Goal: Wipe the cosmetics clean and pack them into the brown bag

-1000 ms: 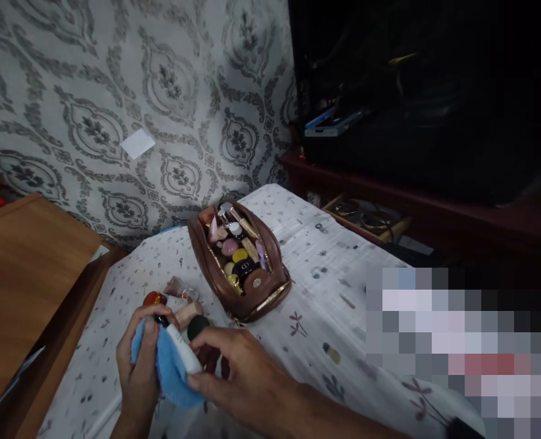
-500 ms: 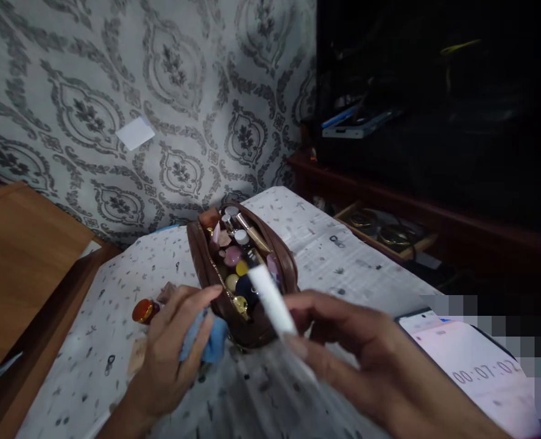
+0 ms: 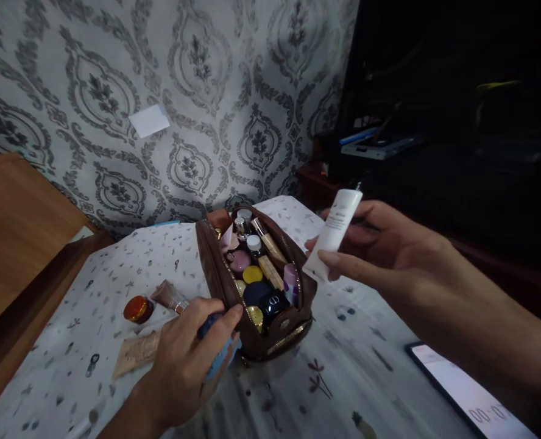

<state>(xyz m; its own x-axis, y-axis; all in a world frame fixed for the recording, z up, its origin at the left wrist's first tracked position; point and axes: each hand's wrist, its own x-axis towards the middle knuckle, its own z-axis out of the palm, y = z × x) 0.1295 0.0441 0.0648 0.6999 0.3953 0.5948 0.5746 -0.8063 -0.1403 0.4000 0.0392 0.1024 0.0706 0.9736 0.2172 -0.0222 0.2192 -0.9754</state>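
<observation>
Small orange-lidded jar (image 3: 136,308) lay near the table's left edge. Left hand (image 3: 186,360), fingers curled, gripped a blue cloth (image 3: 223,355) against the open, crowded brown pouch (image 3: 228,286). White tube (image 3: 334,235) was raised, tilted, right of the pouch, its dark end apparently uppermost, pinched by the right hand (image 3: 389,256). Bare tablecloth (image 3: 343,341) lay open below, with a phone (image 3: 471,396) at the right edge.

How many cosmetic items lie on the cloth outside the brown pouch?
3: an orange-lidded jar, a copper tube beside it, and a beige sachet nearer the left hand. More may be hidden under that hand and its blue cloth.
</observation>
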